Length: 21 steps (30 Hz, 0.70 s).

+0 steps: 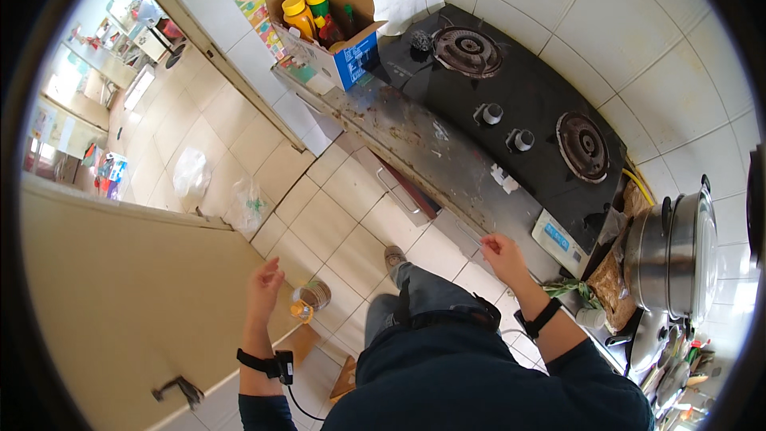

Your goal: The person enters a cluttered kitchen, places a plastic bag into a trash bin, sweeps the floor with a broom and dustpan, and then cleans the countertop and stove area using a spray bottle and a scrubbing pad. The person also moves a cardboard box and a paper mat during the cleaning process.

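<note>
My left hand [265,288] is raised at the left, in front of the pale door, with bent fingers and nothing visible in it. A large plastic bottle of oil [315,295] stands on the floor just right of it in the view. My right hand [501,256] hangs beside the front edge of the metal counter [413,143], fingers curled and apparently holding nothing. Past the counter edge lies a black two-burner gas stove [508,90], with a steel wool scrubber [421,41] by the far burner.
An open cardboard box [311,60] holds several yellow-capped bottles at the counter's far end. Stacked steel steamer pots [670,257] stand at the right. Below the counter a drawer [395,185] sticks out. The door [119,287] fills the left; plastic bags [191,172] lie near the doorway.
</note>
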Tool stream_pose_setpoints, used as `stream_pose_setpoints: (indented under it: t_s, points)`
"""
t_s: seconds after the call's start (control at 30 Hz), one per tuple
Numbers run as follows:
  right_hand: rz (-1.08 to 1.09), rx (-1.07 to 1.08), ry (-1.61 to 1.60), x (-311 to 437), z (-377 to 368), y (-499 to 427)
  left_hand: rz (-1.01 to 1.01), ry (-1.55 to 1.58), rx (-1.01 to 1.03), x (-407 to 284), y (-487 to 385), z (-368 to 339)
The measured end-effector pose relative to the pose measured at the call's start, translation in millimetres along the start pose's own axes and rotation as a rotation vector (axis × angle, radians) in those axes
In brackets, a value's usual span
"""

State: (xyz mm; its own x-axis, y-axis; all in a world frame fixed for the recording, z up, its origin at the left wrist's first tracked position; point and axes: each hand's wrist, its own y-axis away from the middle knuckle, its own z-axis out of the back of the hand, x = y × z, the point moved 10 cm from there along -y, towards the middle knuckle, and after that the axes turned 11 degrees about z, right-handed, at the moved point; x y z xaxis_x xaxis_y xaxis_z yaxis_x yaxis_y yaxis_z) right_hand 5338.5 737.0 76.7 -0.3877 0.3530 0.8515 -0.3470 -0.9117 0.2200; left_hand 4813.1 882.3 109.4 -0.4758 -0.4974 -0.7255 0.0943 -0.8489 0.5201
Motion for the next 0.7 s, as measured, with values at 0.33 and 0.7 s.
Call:
stream_pose_setpoints:
  t_s: [0.33,0.7]
  points:
    - [0.007,-0.193,-0.058,77.5,-21.1,-103.3,-0.075,-0.115,0.152,-93.6,-150.0,20.8]
    - [-0.313,-0.805,-0.14,57.1,-59.5,-4.7,-0.511,-0.342,0.642,-247.6,-278.4,-75.8]
